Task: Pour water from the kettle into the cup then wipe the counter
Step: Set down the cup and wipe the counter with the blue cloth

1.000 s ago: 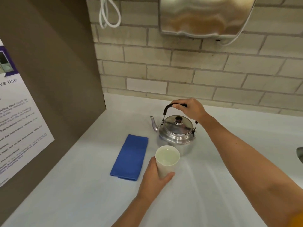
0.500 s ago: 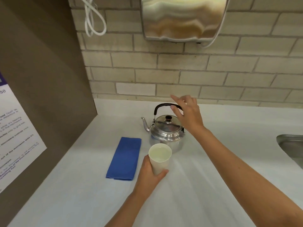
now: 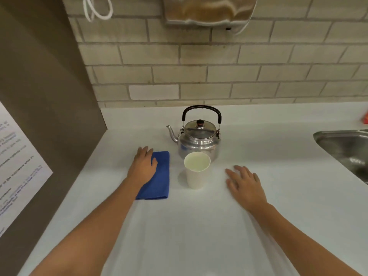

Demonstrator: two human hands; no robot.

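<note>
A shiny metal kettle [image 3: 199,139] with a black handle stands upright on the white counter [image 3: 179,236], spout pointing left. Just in front of it stands a white paper cup [image 3: 197,176] with liquid inside. A folded blue cloth [image 3: 159,182] lies flat to the cup's left. My left hand [image 3: 143,166] rests palm-down on the cloth's left part, fingers spread, not gripping it. My right hand [image 3: 246,186] lies flat on the counter to the right of the cup, fingers apart and holding nothing.
A brown side panel [image 3: 49,96] with a printed notice [image 3: 16,166] walls off the left. A brick wall [image 3: 219,76] runs behind the counter with a metal dispenser [image 3: 209,10] above. A steel sink [image 3: 346,148] sits at the right edge.
My right hand let go of the kettle handle and came down onto the counter. My left hand released the cup and moved left onto the blue cloth.
</note>
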